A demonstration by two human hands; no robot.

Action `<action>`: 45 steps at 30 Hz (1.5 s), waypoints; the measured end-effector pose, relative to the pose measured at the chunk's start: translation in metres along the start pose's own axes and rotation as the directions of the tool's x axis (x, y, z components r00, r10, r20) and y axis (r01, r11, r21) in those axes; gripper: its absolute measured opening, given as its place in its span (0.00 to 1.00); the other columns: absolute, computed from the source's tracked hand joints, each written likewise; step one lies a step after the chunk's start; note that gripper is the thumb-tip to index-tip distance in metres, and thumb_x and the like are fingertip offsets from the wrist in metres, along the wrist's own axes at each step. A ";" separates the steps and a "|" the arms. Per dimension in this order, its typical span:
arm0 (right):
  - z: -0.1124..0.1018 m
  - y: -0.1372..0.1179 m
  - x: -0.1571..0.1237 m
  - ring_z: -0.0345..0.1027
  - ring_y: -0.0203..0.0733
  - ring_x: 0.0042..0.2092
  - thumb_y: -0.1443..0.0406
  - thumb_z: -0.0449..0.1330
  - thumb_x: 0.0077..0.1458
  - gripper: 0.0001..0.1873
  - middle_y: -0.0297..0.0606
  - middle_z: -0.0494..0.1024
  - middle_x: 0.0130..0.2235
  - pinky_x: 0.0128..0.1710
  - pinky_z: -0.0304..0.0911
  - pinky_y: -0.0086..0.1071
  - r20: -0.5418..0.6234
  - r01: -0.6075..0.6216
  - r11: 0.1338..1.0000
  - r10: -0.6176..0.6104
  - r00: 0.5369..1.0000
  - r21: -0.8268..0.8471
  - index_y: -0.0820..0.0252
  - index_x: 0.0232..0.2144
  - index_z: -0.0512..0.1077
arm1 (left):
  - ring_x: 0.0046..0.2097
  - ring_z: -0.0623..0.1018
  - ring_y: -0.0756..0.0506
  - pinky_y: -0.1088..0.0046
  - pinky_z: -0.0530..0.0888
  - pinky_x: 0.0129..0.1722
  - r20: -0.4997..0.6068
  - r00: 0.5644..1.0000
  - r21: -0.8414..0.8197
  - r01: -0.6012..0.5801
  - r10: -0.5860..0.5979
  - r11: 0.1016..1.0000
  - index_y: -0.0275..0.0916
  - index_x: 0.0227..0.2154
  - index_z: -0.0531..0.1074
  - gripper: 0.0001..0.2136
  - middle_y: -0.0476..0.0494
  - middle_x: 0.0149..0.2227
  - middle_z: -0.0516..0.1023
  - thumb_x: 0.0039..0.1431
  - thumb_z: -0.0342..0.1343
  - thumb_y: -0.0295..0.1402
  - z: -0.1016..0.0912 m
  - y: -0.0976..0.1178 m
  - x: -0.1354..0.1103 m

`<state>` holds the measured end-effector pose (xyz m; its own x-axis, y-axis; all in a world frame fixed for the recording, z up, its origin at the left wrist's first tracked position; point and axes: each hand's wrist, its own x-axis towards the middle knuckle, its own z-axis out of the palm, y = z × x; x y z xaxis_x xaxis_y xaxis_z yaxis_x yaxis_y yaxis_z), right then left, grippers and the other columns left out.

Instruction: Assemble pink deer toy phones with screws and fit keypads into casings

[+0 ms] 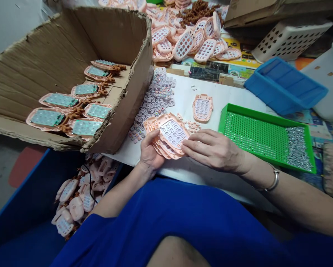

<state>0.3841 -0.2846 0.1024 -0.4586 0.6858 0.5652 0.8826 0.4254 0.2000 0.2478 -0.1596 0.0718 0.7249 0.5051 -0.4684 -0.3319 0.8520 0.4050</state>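
My left hand (149, 154) grips a stack of pink toy-phone shells (169, 135) from below, keypad side up, above the white table's (233, 96) near edge. My right hand (210, 150) rests against the stack's right edge, its fingertips pinched at the top shell. What those fingertips hold is too small to make out. A single pink shell (202, 107) lies flat on the table just beyond. Several small white key pieces (155, 100) are spread on the table to the left of it.
A torn cardboard box (72, 48) at the left holds several finished shells with green keypads (60, 111). A green perforated tray (266, 135) with small metal bits (296, 148) sits right. Behind it are a blue bin (285, 87), a white basket (291, 39), and a pile of pink shells (188, 37). More shells (77, 196) lie in a blue crate below.
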 end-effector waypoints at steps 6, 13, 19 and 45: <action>-0.016 0.006 0.001 0.74 0.41 0.40 0.72 0.56 0.65 0.08 0.39 0.83 0.37 0.38 0.71 0.35 -0.149 -0.044 0.999 0.044 0.988 0.001 0.61 0.37 0.76 | 0.59 0.75 0.34 0.51 0.67 0.63 -0.005 1.000 -0.011 0.013 -0.013 1.000 0.36 0.46 0.76 0.20 0.38 0.41 0.84 0.49 0.58 0.36 -0.002 0.001 0.002; -0.011 0.066 -0.011 0.68 0.43 0.31 0.66 0.50 0.67 0.20 0.42 0.79 0.28 0.28 0.59 0.39 0.257 -0.331 0.876 0.430 0.865 -0.352 0.60 0.25 0.75 | 0.52 0.80 0.34 0.50 0.68 0.60 0.020 0.998 0.002 0.054 -0.054 0.999 0.37 0.47 0.75 0.21 0.39 0.38 0.84 0.48 0.59 0.38 0.001 0.004 -0.003; 0.014 0.092 -0.026 0.64 0.42 0.26 0.68 0.52 0.61 0.20 0.41 0.75 0.21 0.30 0.56 0.39 0.430 -0.339 0.874 0.470 0.771 -0.347 0.59 0.17 0.70 | 0.59 0.74 0.31 0.47 0.66 0.62 0.128 0.992 0.013 -0.004 0.002 1.000 0.40 0.51 0.73 0.28 0.37 0.46 0.83 0.42 0.61 0.35 0.003 0.007 -0.007; 0.037 0.082 0.062 0.74 0.43 0.42 0.64 0.56 0.65 0.10 0.41 0.81 0.41 0.42 0.68 0.36 0.232 -0.585 0.791 0.543 0.807 0.182 0.60 0.39 0.77 | 0.62 0.70 0.25 0.46 0.72 0.57 0.223 0.971 0.115 -0.114 0.086 0.987 0.50 0.61 0.65 0.49 0.38 0.60 0.74 0.29 0.74 0.45 -0.016 0.015 -0.008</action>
<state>0.4245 -0.1855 0.1238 0.0854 0.9215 0.3788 0.9471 0.0430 -0.3182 0.2274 -0.1493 0.0692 0.8098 0.5332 -0.2447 -0.3410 0.7673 0.5432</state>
